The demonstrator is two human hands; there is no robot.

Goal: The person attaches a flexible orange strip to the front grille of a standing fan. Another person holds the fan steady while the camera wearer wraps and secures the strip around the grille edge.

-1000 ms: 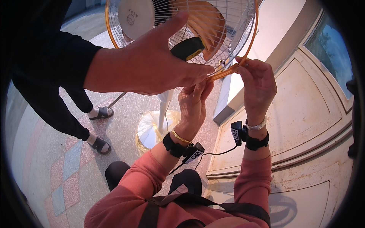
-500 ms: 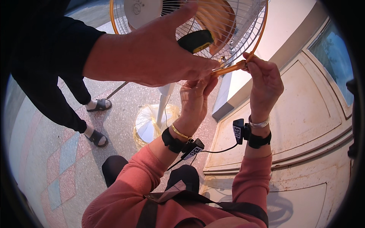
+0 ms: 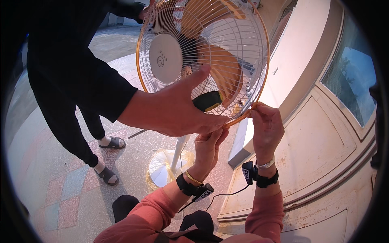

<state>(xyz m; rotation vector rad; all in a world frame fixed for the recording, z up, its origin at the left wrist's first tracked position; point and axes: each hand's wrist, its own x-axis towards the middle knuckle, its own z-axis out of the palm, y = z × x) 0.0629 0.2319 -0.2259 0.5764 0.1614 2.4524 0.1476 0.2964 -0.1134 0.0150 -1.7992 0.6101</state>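
Observation:
A fan with a white wire grille (image 3: 165, 58) and gold blades (image 3: 221, 69) stands tilted before me, with a gold rim band (image 3: 235, 122) around the grille's edge. My left hand (image 3: 207, 149) pinches the band at its lower edge. Farther right, my right hand (image 3: 267, 126) grips the same band between thumb and fingertips. Another person's hand (image 3: 174, 109) reaches in from the left, its fingers meeting the rim by my left hand. A screwdriver with a black and yellow handle (image 3: 208, 101) sits in that hand; its tip is hidden.
A white pole (image 3: 177, 156) rises from a round base (image 3: 160, 172) wrapped in clear yellowish plastic. The co-worker's sandalled feet (image 3: 107, 175) are at the left. Along the right runs a cream panelled door (image 3: 310, 150) with a glass pane (image 3: 350, 77).
The view has shifted, so the fan and all the hands appear lower and more of the grille shows. The band between my hands now lies closer along the grille's edge.

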